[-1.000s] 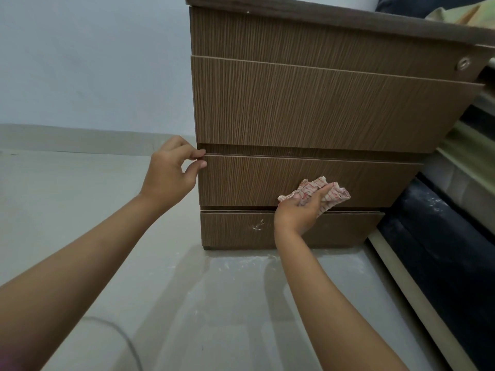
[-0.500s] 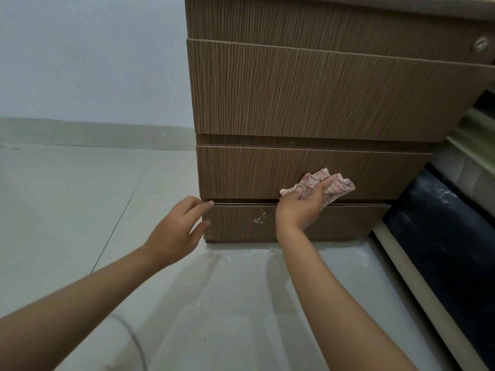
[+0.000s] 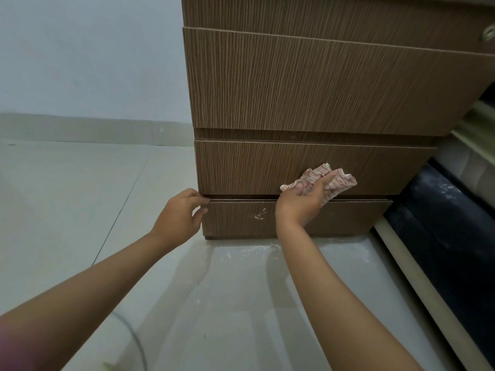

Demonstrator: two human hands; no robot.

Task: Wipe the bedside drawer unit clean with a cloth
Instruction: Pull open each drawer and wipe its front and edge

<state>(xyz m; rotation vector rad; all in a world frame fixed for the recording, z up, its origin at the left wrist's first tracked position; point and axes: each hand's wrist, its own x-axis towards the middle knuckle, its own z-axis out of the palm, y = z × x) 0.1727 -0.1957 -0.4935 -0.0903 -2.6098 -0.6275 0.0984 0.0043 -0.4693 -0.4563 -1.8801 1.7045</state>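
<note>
The brown wood-grain drawer unit (image 3: 308, 84) stands on the pale floor. My right hand (image 3: 300, 202) holds a crumpled red-and-white checked cloth (image 3: 332, 180) against the lower part of the middle drawer front (image 3: 241, 167), just above the gap. My left hand (image 3: 179, 218) is at the top left corner of the bottom drawer (image 3: 235, 218), its fingers and thumb pinching that corner's edge. A whitish smear (image 3: 259, 214) marks the bottom drawer's front.
A dark bed base (image 3: 442, 236) with a pale trim strip lies close on the right. White dust flecks (image 3: 241, 254) spot the floor before the unit. A thin cable (image 3: 131, 341) curves at the bottom left. The wall and skirting run behind on the left.
My left hand dropped from the middle drawer's top left corner to the bottom drawer's corner and took hold of it. The right hand with the cloth stayed on the middle drawer.
</note>
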